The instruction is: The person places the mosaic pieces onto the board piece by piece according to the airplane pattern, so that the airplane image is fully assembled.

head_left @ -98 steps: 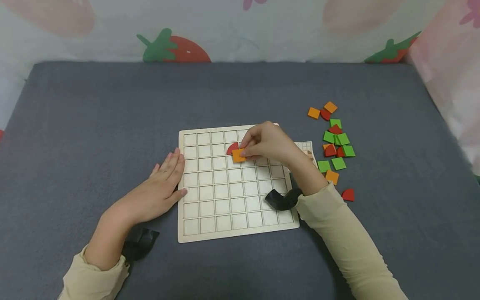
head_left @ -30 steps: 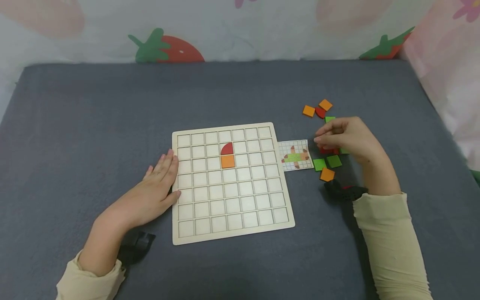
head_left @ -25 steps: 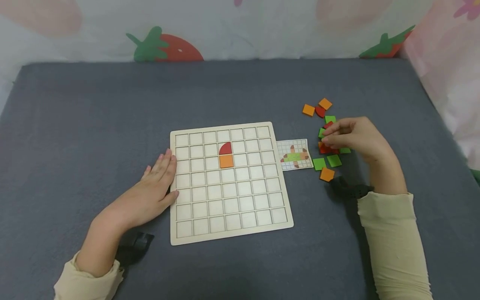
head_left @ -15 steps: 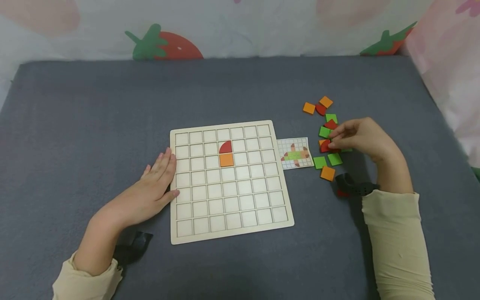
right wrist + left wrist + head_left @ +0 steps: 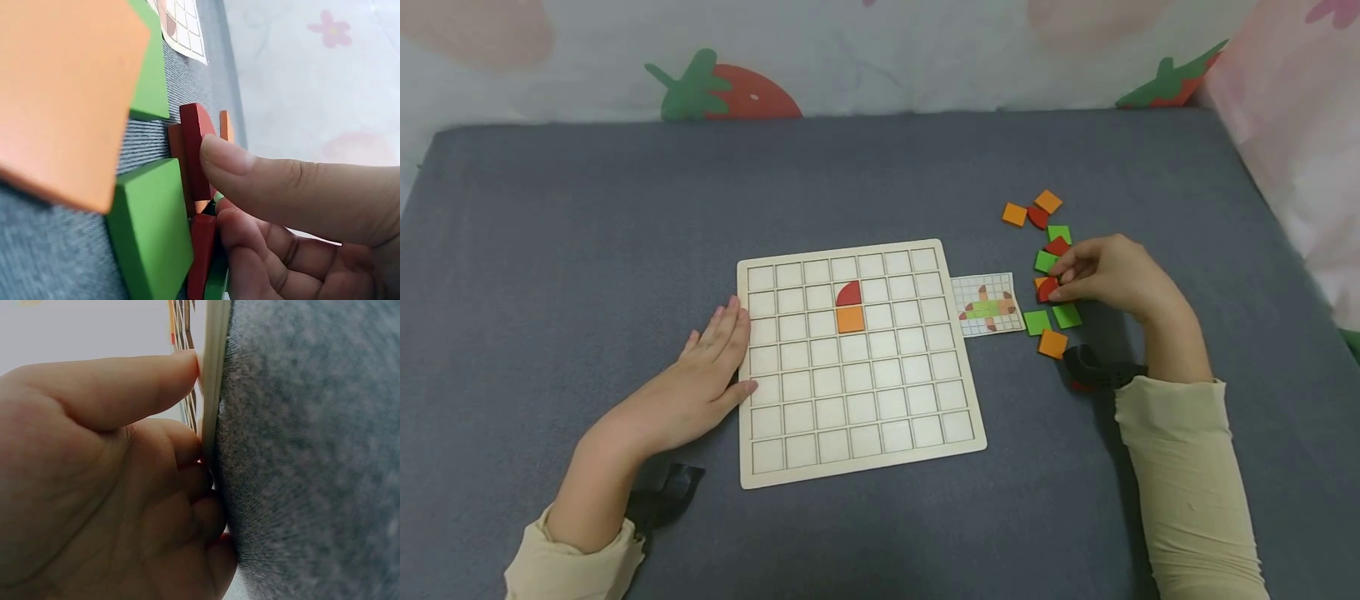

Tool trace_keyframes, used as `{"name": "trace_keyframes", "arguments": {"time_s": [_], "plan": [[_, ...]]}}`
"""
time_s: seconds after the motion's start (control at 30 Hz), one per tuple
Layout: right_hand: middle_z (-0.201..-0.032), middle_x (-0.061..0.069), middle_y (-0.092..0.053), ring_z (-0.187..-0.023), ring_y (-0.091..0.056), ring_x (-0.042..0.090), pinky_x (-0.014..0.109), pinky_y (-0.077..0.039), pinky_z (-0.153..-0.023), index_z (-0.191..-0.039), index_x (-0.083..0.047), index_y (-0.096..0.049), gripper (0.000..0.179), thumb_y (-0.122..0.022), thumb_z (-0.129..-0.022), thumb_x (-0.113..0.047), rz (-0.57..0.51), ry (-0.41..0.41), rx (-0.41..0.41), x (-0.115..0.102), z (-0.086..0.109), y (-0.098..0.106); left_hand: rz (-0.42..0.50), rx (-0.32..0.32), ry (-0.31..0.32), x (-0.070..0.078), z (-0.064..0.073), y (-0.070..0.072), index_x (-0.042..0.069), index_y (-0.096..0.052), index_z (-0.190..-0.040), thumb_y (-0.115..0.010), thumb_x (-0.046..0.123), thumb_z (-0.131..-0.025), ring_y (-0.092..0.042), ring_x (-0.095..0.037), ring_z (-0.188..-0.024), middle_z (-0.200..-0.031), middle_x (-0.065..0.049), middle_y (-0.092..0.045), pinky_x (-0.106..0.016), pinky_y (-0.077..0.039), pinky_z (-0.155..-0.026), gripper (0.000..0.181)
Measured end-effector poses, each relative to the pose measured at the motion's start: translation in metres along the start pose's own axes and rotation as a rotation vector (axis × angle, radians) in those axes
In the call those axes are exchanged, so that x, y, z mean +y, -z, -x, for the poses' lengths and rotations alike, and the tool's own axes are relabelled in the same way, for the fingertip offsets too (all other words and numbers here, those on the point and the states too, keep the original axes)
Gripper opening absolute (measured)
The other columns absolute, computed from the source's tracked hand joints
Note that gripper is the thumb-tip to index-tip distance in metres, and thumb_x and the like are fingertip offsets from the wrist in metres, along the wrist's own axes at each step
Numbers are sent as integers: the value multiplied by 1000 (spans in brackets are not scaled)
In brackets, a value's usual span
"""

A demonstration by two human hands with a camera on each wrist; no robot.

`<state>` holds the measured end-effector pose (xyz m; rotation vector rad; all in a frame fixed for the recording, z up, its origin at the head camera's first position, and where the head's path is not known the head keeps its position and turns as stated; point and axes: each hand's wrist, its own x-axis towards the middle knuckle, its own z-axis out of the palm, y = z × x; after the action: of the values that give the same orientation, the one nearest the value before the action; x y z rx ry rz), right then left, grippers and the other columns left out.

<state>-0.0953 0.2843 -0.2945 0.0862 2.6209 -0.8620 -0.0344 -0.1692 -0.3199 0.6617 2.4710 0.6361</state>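
My left hand (image 5: 711, 367) lies flat with straight fingers against the left edge of a pale wooden grid board (image 5: 865, 471). In the left wrist view its thumb (image 5: 169, 372) rests at the board's edge (image 5: 212, 375). On the board, a red quarter-circle tile (image 5: 849, 293) sits directly above an orange square tile (image 5: 850, 319). My right hand (image 5: 1112, 271) bends over the loose tiles. Its thumb (image 5: 234, 159) touches another red quarter-circle tile (image 5: 195, 147), which lies on an orange tile (image 5: 178, 140). Whether the fingers pinch that red tile I cannot tell.
A printed pattern card (image 5: 988, 329) sticks out past the board's right edge. Loose green tiles (image 5: 1037, 322), an orange tile (image 5: 1052, 344) and more red and orange ones surround the right hand. Behind the grey table (image 5: 625, 192) hangs a strawberry-print cloth (image 5: 887, 67).
My right hand has left the board, where the orange tile now lies, and moved right to the loose tiles, its thumb now at a red tile. My left hand has stayed at the board's edge.
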Motion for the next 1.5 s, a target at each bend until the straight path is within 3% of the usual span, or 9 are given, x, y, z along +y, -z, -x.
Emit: {"name": "trace_keyframes", "arguments": {"time_s": [0.43,0.67,1.1,1.5], "plan": [[-77,4,-67,-74,-55,22,33,-42,-63,-85,-1,-66,16,-76,-81,-13,11,44,31,2,0,0,12,-3,1,1,1,0,-5,4,-148,-47,25,-100,11,-34,-141,-154,-18,17,-57,-3,-110,75],[-77,4,-64,-68,-57,18,27,-48,-59,-89,3,-63,19,-73,-84,-13,-103,73,56,3,-1,-2,16,-2,3,1,2,0,-4,5,-148,-47,25,-100,11,-34,-141,-154,-17,17,-57,-3,-110,76],[-76,-6,-62,-69,-58,12,26,-47,-59,-94,3,-63,21,-72,-85,-14,-261,89,132,-2,-2,-8,2,-17,-6,3,-3,3,-4,5,-148,-46,24,-100,13,-33,-141,-154,-17,18,-56,-2,-110,75],[-77,-4,-65,-72,-59,17,27,-47,-59,-94,1,-64,20,-71,-85,-15,-278,95,127,-19,4,-17,-18,-16,-5,9,-10,2,-6,2,-148,-46,25,-100,10,-35,-141,-154,-20,14,-57,-4,-110,74]]}}
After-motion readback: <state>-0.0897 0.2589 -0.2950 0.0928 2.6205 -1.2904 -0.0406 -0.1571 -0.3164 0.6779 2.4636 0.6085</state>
